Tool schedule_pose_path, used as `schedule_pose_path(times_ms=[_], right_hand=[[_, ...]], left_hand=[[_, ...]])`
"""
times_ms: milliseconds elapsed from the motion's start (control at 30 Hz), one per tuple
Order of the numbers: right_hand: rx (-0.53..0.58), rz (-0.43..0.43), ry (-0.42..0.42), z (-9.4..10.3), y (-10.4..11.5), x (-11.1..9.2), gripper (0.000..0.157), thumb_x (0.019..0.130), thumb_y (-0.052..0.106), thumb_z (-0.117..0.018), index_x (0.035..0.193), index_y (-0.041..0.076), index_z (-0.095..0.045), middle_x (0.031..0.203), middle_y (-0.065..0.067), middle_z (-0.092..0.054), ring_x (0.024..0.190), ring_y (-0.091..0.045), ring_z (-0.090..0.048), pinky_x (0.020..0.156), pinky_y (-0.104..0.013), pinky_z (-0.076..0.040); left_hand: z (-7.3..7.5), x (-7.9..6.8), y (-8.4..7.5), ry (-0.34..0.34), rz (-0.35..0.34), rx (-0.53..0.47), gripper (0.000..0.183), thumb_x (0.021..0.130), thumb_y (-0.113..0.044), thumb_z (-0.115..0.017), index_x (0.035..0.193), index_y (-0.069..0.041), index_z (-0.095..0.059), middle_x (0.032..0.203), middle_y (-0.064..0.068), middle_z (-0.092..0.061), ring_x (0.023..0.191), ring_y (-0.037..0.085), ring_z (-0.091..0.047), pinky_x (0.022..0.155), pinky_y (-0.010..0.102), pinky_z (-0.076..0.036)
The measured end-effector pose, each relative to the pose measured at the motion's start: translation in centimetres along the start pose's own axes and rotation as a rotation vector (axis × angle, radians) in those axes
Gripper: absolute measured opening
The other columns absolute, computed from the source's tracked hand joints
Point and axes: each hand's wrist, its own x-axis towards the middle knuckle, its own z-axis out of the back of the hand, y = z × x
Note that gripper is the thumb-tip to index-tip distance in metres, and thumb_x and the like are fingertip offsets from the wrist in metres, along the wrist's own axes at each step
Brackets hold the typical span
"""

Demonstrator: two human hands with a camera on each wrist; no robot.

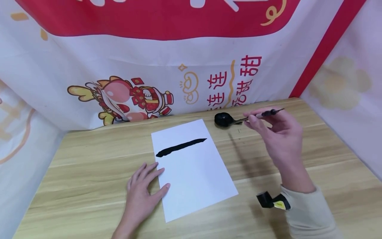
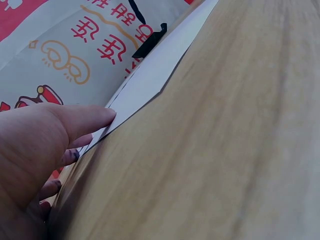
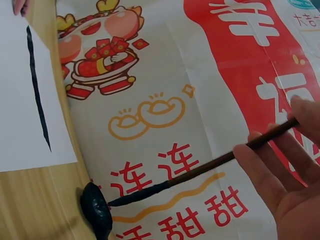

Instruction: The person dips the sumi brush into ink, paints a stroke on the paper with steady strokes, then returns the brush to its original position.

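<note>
A white sheet of paper lies on the table with one thick black stroke across its upper part. My left hand rests at its left edge, fingers spread and fingertips on the paper. In the left wrist view the thumb reaches onto the edge, with dark smudges on other fingers. My right hand pinches the dark handle of a writing brush. The brush's black, pointed tip is right at the rim of a black spoon holding shiny black ink, beyond the paper's upper right corner.
The wood-grain table extends around the paper. A white cloth with red lettering and cartoon prints hangs along its back edge, and more cloth stands at both sides. A small black device is on my right wrist.
</note>
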Motion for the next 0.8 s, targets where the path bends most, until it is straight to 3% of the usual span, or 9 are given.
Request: schedule_pose_path(times_ms=[267, 467, 633, 800], right_hand=[[-0.084, -0.114, 0.164, 1.5, -0.2, -0.6, 0.020, 0.087, -0.014, -0.080, 0.107, -0.012, -0.075, 0.113, -0.008, -0.082, 0.111, -0.019, -0.077, 0.096, -0.025, -0.063], [-0.072, -0.148, 0.290, 3.0, -1.3, -1.2, 0.018, 0.092, -0.022, -0.064, 0.105, -0.014, -0.073, 0.119, -0.010, -0.080, 0.119, -0.018, -0.076, 0.102, -0.026, -0.061], [-0.254, -0.185, 0.323, 3.6, -1.7, -1.8, 0.014, 0.102, -0.006, -0.063, 0.101, -0.007, -0.078, 0.118, -0.005, -0.080, 0.117, -0.014, -0.075, 0.092, -0.020, -0.063], [-0.385, -0.152, 0.335, 3.8, -2.9, -2.5, 0.008, 0.093, -0.007, -0.077, 0.095, 0.000, -0.080, 0.113, -0.002, -0.079, 0.110, -0.010, -0.075, 0.087, -0.020, -0.064]], left_hand=[[0.0, -0.1, 0.0, 0.002, 0.003, -0.004, 0.054, 0.089, -0.036, -0.088, 0.139, -0.021, -0.072, 0.164, 0.005, -0.055, 0.160, 0.041, -0.032, 0.125, 0.076, -0.014], [0.0, -0.1, 0.0, 0.006, 0.005, 0.000, 0.054, 0.089, -0.035, -0.088, 0.139, -0.021, -0.072, 0.163, 0.005, -0.055, 0.160, 0.041, -0.032, 0.125, 0.076, -0.015], [0.1, 0.0, -0.1, 0.004, 0.006, -0.002, 0.053, 0.089, -0.034, -0.087, 0.139, -0.021, -0.072, 0.163, 0.005, -0.055, 0.160, 0.041, -0.032, 0.125, 0.076, -0.015], [0.2, 0.0, 0.0, 0.004, 0.004, 0.001, 0.053, 0.090, -0.034, -0.087, 0.139, -0.021, -0.072, 0.163, 0.005, -0.055, 0.160, 0.041, -0.032, 0.125, 0.076, -0.015]])
